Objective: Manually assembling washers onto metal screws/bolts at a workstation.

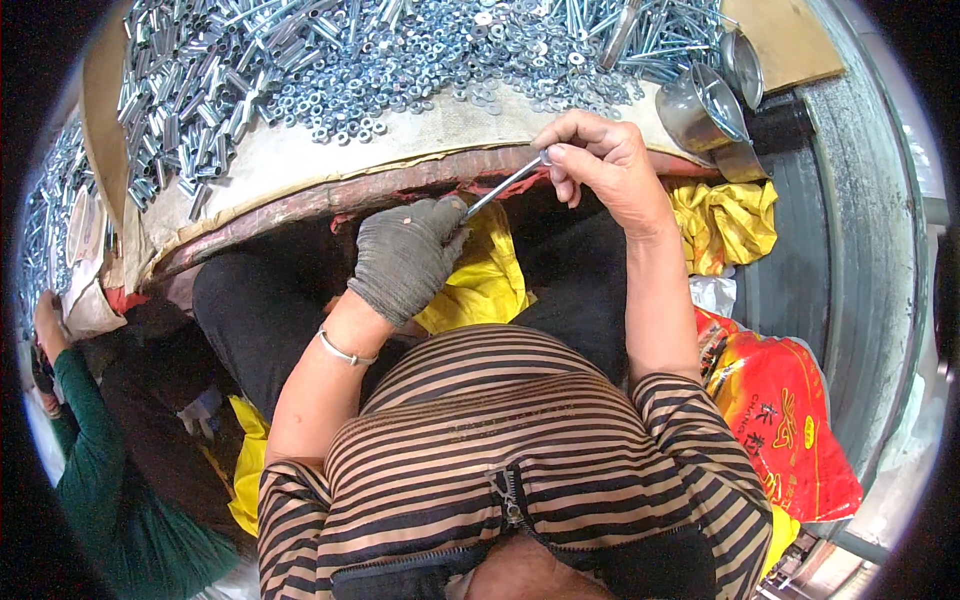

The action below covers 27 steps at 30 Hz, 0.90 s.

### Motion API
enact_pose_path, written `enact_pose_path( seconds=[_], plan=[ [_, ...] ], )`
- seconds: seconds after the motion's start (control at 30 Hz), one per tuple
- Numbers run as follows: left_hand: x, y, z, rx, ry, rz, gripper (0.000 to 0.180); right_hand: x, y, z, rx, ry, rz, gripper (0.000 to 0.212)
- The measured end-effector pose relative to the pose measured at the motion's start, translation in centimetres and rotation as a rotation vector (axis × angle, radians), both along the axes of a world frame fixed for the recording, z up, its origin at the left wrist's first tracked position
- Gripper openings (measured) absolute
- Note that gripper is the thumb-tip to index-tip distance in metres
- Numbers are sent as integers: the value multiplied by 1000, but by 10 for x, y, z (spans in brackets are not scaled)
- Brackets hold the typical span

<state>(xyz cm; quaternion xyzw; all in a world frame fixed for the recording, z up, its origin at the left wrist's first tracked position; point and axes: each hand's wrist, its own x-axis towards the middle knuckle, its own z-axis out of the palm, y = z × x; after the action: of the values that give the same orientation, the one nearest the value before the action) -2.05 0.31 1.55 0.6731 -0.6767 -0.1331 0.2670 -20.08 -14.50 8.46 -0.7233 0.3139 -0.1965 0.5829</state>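
My left hand (408,255), in a grey knitted glove, is closed around the lower end of a long, thin metal bolt (508,185). The bolt slants up to the right, over my lap just in front of the table edge. At its upper end my bare right hand (615,175) pinches with thumb and forefinger. A small round metal piece shows there, too small to tell whether it is a nut, a washer or the bolt's head. Beyond my hands lie loose nuts (345,112), flat washers (545,60) and metal sleeves (205,105), with long bolts (665,45) at the far right.
Metal cups (700,110) stand at the table's right edge, by a cardboard piece (785,45). Yellow cloth (725,225) hangs below them. A red printed bag (780,420) sits at my right. Another person's green-sleeved arm (95,450) reaches toward the pile at the left.
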Motion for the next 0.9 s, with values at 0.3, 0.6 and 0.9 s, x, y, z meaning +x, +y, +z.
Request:
enact_pose_path(
  seconds=[0.3,0.6,0.9],
  plan=[
    [3,-4,-7,-230,27,-122,14,1,-1,-28,604,-365,284,37],
    [12,-14,2,330,909,50,20,37,-75,-66,-1131,317,-234,17],
    [1,-25,-17,-44,668,-6,28,35,-76,-68,-1475,696,-219,10]
  ],
)
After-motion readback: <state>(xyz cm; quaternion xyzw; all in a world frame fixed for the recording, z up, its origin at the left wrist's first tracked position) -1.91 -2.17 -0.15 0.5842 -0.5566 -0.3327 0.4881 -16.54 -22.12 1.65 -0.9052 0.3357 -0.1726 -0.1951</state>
